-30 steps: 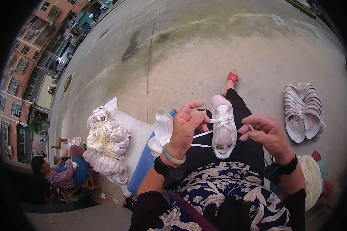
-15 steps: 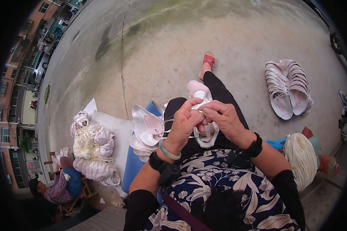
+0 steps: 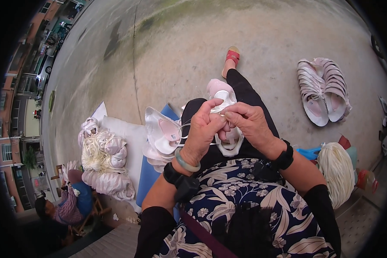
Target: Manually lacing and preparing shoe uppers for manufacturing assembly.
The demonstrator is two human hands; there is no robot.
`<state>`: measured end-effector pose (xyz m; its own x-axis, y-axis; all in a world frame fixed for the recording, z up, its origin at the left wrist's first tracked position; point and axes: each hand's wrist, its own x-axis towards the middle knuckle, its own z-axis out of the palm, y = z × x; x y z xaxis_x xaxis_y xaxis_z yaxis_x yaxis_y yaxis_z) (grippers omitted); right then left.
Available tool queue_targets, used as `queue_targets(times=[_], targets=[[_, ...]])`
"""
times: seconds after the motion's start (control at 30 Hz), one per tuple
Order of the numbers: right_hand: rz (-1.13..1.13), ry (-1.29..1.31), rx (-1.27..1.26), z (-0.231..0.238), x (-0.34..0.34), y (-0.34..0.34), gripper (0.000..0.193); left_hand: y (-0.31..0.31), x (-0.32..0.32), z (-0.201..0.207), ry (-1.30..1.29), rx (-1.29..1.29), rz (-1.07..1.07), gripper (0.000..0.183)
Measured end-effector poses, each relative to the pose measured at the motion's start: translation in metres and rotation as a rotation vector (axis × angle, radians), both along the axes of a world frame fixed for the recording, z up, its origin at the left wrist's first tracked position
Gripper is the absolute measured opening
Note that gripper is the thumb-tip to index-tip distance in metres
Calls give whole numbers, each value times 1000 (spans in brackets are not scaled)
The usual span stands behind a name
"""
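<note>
A pink-and-white shoe upper (image 3: 220, 86) lies over my lap, its toe part pointing away from me. My left hand (image 3: 206, 124) and my right hand (image 3: 250, 124) meet above its lacing area, and both are closed in pinches. Between them they appear to hold a white shoelace (image 3: 185, 125), which loops out to the left of my left hand. The pinched part is mostly hidden by my fingers. My left index finger is raised, apart from the thumb. Just left of my knee, more white uppers with pink insides (image 3: 167, 129) rest in a pile.
Bundled uppers and cream laces (image 3: 101, 151) lie on a pale sheet (image 3: 131, 135) at left, near blue material (image 3: 145, 191). At right are a nested stack of uppers (image 3: 324, 92) and a thick lace hank (image 3: 337, 174). A seated person (image 3: 71, 204) is at lower left.
The whole view has shifted slightly, with things now higher in the picture. Both hands stay together over the shoe upper; my left index finger has lifted a little from the thumb.
</note>
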<state>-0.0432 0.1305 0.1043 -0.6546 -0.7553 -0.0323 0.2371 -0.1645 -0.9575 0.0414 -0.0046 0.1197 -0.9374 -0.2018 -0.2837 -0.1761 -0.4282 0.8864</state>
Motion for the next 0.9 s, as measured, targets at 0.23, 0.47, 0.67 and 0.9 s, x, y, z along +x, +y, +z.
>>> queue_targets(times=[0.23, 0.47, 0.67, 0.9], targets=[[-114, 479, 21, 13, -1, 1, 7, 0, -9, 4, 243, -1114, -36, 62], [-258, -106, -250, 60, -33, 27, 15, 19, -16, -10, 171, -425, -246, 36], [-437, -165, -378, 63, -137, 118, 12, 15, 1, -43, 254, -717, -614, 16], [-583, -125, 266, -35, -174, 131, 11, 9, -1, -72, 240, -721, -636, 19]])
